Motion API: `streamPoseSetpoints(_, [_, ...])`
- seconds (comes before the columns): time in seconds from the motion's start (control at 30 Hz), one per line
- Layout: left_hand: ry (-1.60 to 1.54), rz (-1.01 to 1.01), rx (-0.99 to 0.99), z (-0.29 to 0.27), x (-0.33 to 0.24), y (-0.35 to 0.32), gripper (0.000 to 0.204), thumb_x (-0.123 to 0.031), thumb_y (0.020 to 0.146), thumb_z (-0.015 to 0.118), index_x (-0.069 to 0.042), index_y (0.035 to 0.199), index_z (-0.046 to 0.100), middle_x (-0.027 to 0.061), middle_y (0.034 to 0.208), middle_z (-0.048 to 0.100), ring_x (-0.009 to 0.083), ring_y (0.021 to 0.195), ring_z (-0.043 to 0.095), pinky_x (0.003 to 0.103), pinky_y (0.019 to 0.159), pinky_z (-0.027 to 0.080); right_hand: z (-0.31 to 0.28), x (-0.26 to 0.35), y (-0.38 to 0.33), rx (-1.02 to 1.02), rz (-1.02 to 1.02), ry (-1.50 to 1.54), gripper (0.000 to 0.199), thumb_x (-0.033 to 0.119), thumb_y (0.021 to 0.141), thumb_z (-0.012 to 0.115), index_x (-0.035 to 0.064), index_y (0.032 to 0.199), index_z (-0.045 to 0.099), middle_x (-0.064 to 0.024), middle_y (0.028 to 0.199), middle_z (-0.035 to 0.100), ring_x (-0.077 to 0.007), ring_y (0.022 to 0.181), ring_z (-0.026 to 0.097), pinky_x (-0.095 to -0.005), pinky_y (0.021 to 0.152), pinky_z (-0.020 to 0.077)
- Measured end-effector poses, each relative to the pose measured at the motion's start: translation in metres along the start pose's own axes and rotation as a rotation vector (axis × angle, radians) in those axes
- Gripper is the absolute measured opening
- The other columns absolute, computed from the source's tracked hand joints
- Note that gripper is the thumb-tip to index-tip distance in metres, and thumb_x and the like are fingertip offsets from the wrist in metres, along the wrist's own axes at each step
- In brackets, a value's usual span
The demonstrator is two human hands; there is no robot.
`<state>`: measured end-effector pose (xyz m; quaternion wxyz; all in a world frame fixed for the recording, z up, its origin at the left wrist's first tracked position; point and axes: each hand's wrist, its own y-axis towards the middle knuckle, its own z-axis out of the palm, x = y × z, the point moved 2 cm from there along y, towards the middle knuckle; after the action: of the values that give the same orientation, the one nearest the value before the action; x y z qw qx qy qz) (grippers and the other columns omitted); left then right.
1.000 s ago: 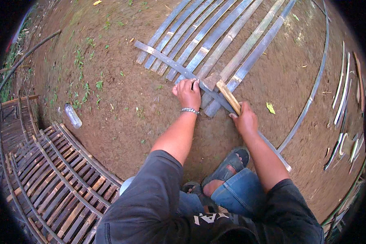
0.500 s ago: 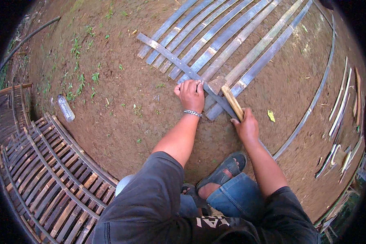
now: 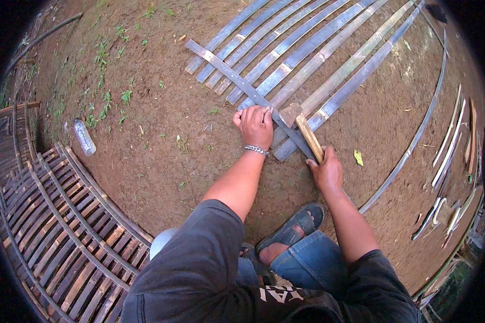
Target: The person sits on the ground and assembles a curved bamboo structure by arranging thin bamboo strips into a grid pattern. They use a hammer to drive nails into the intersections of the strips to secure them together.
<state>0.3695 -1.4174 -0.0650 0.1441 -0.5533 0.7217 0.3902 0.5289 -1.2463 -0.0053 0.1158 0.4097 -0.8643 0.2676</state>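
Note:
My right hand is wrapped round the pale wooden handle of a hammer. The hammer's brownish head is over a dark bamboo cross strip, just right of my other hand. That cross strip lies slantwise over the near ends of several long bamboo slats spread on the ground. My left hand, with a chain bracelet at the wrist, is closed against the cross strip, thumb and finger pinched together. Whatever the pinch holds is too small to make out.
A finished-looking slatted bamboo panel lies at the lower left. Near it is a clear plastic bottle on the soil. To the right, a long curved bamboo strip and several thin pale strips lie about. My sandalled foot is close below.
The view has shifted slightly, so the slats sit a little farther right. Both hands keep their places on the cross strip and the hammer, with hardly any movement.

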Motion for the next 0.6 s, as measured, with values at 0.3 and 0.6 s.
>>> streamPoseSetpoints(0.3, [0.007,-0.012,-0.008,0.0031,-0.0006,-0.0018,0.009,-0.020,0.083,0.074,-0.013,0.084,0.068,0.0030,0.090,0.067,0.0227,0.093,0.062,0.043,0.094,0.034,-0.0007,-0.0007,0.0002,0.010,0.018,-0.037,0.051,0.023,0.075,0.086,0.0064,0.114,0.058,-0.0223,0.101,0.069,-0.0417,0.095,0.067,-0.0499,0.082,0.0534])
streamPoseSetpoints(0.6, [0.029,-0.022,0.016,0.0005,-0.0009,-0.0014,0.008,-0.019,0.083,0.074,-0.013,0.084,0.069,0.0022,0.091,0.067,0.0222,0.094,0.062,0.044,0.096,0.035,-0.0029,0.0013,0.0004,0.025,0.007,-0.018,0.051,0.025,0.075,0.086,0.0059,0.113,0.057,-0.0227,0.099,0.070,-0.0425,0.093,0.068,-0.0501,0.080,0.0537])
